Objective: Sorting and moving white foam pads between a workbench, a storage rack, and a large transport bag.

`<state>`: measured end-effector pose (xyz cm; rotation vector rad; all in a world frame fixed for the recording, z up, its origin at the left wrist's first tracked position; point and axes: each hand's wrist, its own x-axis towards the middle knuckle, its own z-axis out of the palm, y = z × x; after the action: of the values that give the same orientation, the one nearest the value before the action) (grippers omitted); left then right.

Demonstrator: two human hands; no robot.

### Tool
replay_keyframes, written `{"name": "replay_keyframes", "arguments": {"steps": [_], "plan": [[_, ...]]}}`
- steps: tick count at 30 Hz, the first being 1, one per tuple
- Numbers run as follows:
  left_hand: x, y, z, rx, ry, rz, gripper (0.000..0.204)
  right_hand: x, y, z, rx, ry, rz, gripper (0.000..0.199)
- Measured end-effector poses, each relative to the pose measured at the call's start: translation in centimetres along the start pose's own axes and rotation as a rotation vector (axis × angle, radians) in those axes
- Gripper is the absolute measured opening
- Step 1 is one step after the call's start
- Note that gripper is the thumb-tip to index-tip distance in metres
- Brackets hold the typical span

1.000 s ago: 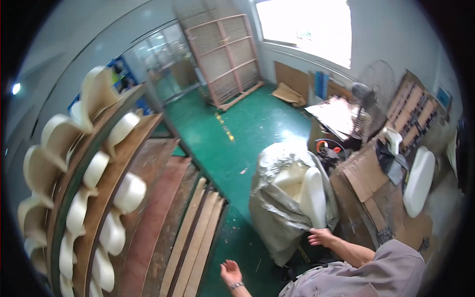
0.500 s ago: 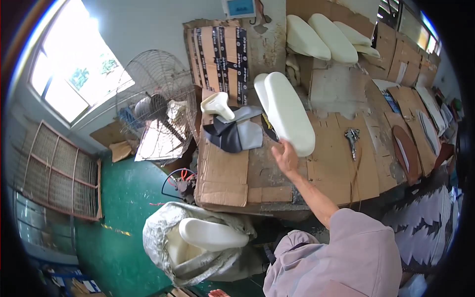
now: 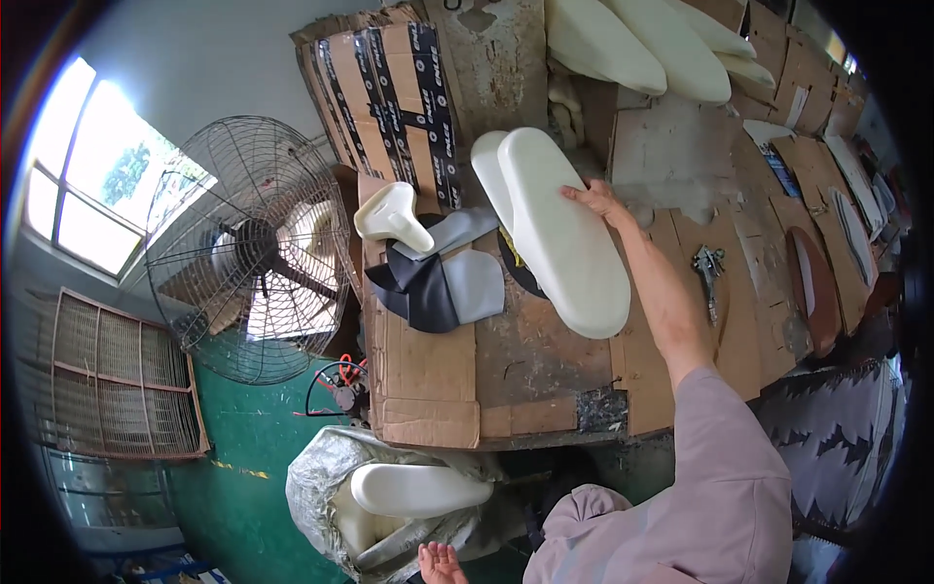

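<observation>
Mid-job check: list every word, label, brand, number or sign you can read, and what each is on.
Black tape on the upright cardboard: repeated light lettering and round marks; wording not copied here.
Blue-and-white item toward the right of the table: any print is too small to read.
Long pale piece at the right hand: no lettering seen.

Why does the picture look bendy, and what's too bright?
Head view: the fisheye bends straight edges, like the front of the brown cardboard-covered worktable; head view: the bright glass window glares nearly white; head view: the right hand and the long white rounded pad look fairly sharp.
</observation>
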<state>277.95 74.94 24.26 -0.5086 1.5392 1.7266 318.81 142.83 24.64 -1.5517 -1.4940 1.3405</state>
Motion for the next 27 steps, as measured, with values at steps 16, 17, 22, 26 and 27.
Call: {"name": "replay_keyframes", "arguments": {"steps": [16, 17, 22, 26, 27], "plan": [[-0.6, 2.4, 24.3, 0.977, -0.905, 0.199, 0.093, -21.9, -3.8, 12.9, -0.25, -0.898, -0.716, 0.085], [-0.8, 2.7, 24.3, 1.004, -0.945, 0.074, 0.088, -21.7, -2.9, 13.1, -0.25, -0.889, -0.708, 0.085], [-1.1, 0.5, 19.9, 0.897, -0.554, 0.162, 0.066, -14.4, -0.6, 10.6, 0.058, -0.338, -0.502, 0.089], [2.5, -0.2, 9.8, 0.369, -0.601, 0.106, 0.053, 0.9, -1.6, 3.9, -0.439, 0.376, -0.53, 0.099], [2.6, 0.3, 7.5, 0.239, -0.692, 0.059, 0.038, 3.5, -2.3, 4.1, -0.369, 0.357, -0.453, 0.102]]}}
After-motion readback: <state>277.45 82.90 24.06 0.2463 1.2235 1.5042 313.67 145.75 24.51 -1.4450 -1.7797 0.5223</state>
